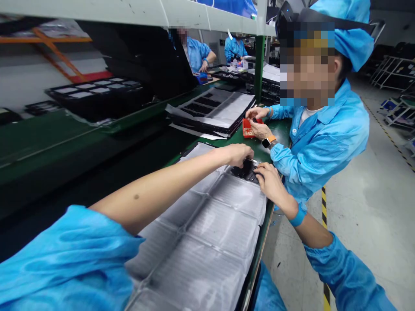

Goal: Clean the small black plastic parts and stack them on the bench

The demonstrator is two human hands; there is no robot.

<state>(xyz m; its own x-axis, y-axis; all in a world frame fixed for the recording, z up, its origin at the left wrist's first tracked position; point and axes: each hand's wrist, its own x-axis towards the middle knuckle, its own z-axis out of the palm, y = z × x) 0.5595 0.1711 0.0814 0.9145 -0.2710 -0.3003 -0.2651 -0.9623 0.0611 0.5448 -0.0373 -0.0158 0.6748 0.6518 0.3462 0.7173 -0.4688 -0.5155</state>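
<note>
My left hand [240,154] reaches across to a black flat part [242,171], its fingers curled down onto the part's far edge. My right hand [269,180] rests at the part's right side, fingers stretched out with the tips touching it. Narrow dark strips show on the part's surface; its exact kind I cannot make out. Under it lies a long tray covered by a translucent white sheet [214,224], with the tray's compartment ridges showing through. My fingers hide some of the part's edges.
Ahead, a stack of black trays [227,125] with white sheets stands on the green bench. A co-worker in blue [327,138] stands close on the right, both hands above a red box [248,129]. A green post [259,65] and an overhead shelf beam [129,15] border the bench.
</note>
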